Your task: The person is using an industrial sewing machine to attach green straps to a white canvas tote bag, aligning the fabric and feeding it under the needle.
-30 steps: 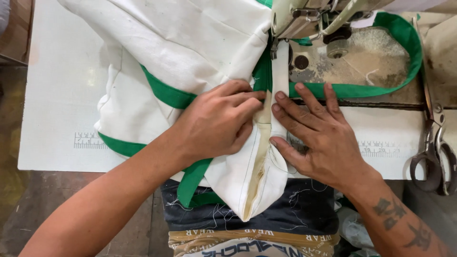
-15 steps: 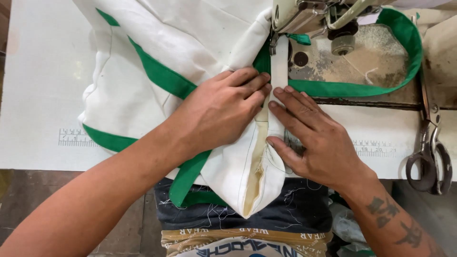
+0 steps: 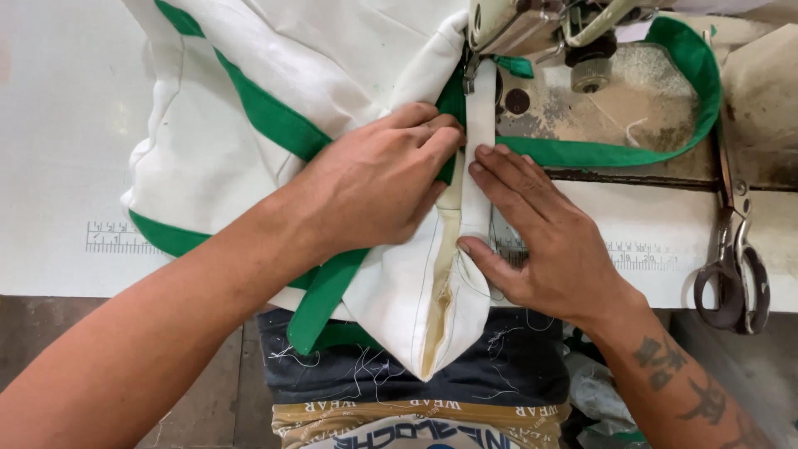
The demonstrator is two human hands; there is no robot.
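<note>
Squarely ahead of both hands, the seam strip runs straight up to the needle.

Left hand (image 3: 378,179) lies flat on the white and green fabric (image 3: 274,91), fingers together, pinning the fold just left of the white seam strip (image 3: 480,125). Right hand (image 3: 544,237) lies flat just right of it, fingers spread, clamped on nothing. The strip's long axis points away from the person, under the sewing machine head (image 3: 532,25); both fingertips lie about equally near. Scissors (image 3: 736,266) rest well apart on the bench (image 3: 50,125).

Bare forearms; right forearm (image 3: 690,382) tattooed; dark shirt (image 3: 416,391).
</note>
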